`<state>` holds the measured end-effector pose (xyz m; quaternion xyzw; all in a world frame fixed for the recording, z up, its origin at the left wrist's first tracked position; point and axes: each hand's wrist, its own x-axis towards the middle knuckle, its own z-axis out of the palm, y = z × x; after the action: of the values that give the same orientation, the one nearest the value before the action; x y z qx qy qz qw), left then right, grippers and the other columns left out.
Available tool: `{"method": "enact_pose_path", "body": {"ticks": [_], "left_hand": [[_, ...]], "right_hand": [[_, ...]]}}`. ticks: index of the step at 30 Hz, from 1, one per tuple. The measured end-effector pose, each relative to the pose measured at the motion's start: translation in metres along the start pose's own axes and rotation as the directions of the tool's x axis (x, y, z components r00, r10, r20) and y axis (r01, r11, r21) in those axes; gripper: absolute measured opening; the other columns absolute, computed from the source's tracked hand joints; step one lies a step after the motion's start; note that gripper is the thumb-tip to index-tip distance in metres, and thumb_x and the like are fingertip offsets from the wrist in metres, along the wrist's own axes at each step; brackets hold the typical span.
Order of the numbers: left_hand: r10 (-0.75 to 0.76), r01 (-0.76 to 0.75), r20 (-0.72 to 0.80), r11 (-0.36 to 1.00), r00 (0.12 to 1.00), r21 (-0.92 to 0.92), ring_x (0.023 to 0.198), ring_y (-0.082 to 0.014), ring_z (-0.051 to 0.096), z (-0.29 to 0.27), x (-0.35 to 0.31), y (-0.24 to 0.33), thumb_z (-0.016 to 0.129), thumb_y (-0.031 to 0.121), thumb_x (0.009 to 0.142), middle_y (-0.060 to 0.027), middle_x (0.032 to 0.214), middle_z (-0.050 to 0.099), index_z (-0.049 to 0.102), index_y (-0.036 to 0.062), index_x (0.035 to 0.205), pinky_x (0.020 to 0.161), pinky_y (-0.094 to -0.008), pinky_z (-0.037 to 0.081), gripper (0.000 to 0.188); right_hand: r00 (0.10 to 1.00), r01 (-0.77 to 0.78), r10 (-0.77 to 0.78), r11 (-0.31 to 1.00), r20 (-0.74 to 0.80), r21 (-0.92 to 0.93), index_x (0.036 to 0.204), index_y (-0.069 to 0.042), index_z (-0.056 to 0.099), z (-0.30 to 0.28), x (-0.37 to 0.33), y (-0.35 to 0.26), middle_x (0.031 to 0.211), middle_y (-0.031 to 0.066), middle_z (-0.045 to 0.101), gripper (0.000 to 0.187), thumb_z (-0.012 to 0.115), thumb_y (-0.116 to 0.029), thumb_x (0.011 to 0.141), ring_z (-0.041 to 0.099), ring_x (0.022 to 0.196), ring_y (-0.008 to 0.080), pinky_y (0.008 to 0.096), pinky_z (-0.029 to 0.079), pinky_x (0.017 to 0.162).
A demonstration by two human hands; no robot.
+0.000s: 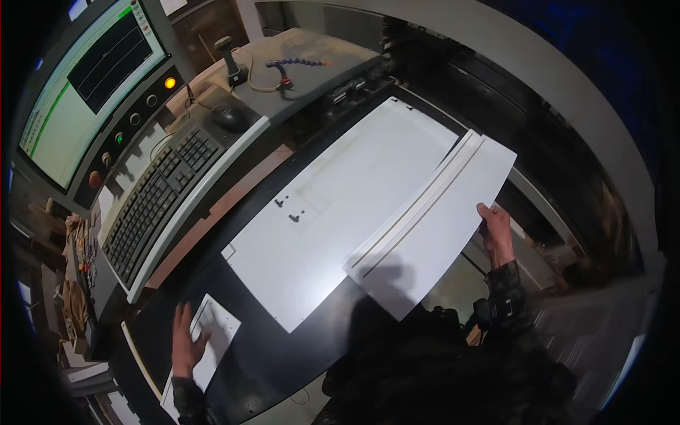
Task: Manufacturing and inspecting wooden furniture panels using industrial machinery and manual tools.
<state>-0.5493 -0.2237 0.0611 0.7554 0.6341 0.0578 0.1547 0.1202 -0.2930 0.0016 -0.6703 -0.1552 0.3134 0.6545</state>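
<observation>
My right hand (498,230) grips the right edge of a white grooved panel (446,230), thumb on top and fingers partly hidden below. Two long grooves run along this panel, and its left side overlaps a larger white panel (340,177). The larger one lies flat on a black table (276,372) and has small dark cut-outs in its face. At the lower left, my left hand (185,348) is held with fingers stretched out, over or against a narrow white panel (225,327) with small holes. Whether the palm touches that strip I cannot tell.
A keyboard (163,188) and mouse (231,117) sit on a shelf left of the table, below a monitor (106,71) and a row of buttons. Behind them stand a handheld scanner (231,62) and a jointed blue hose (297,64). Dark machine rails (538,205) run along the right.
</observation>
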Motion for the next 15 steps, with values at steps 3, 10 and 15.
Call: {"method": "enact_pose_path", "body": {"ticks": [3,10,15], "left_hand": [[0.263,-0.156,0.137,0.839,0.955,-0.522,0.127,-0.0243,0.040,0.045,0.097,0.146,0.055,0.018,0.091,-0.0176,0.137,0.042,0.037,0.0028,0.136,0.098,-0.0334,0.039,0.051],[0.640,-0.344,0.336,0.700,0.691,-0.626,0.118,-0.0287,0.047,0.129,0.218,0.358,0.055,0.027,0.089,-0.0148,0.130,0.049,0.043,0.0041,0.132,0.102,-0.0373,0.035,0.051],[0.569,-0.500,0.229,0.813,0.790,-0.299,0.118,-0.0362,0.042,0.172,0.267,0.426,0.057,0.054,0.080,-0.0221,0.127,0.046,0.038,0.0021,0.132,0.097,-0.0417,0.037,0.076]], "right_hand": [[0.999,-0.028,0.030,0.994,-0.012,0.107,0.077,-0.002,0.055,-0.006,0.000,-0.024,0.066,0.0052,0.057,0.016,0.062,-0.014,0.084,0.052,0.050,0.0124,0.0251,0.041,0.042],[0.957,-0.158,0.065,0.935,0.282,0.319,0.092,0.003,0.048,0.032,0.085,-0.080,0.086,0.0119,0.058,0.015,0.055,-0.009,0.090,0.062,0.073,0.0202,0.0324,0.057,0.063],[0.908,-0.304,0.172,0.898,0.383,0.317,0.080,-0.003,0.042,0.085,0.177,-0.082,0.075,0.0061,0.047,0.019,0.057,-0.010,0.088,0.048,0.061,0.0129,0.0379,0.057,0.069]]}}
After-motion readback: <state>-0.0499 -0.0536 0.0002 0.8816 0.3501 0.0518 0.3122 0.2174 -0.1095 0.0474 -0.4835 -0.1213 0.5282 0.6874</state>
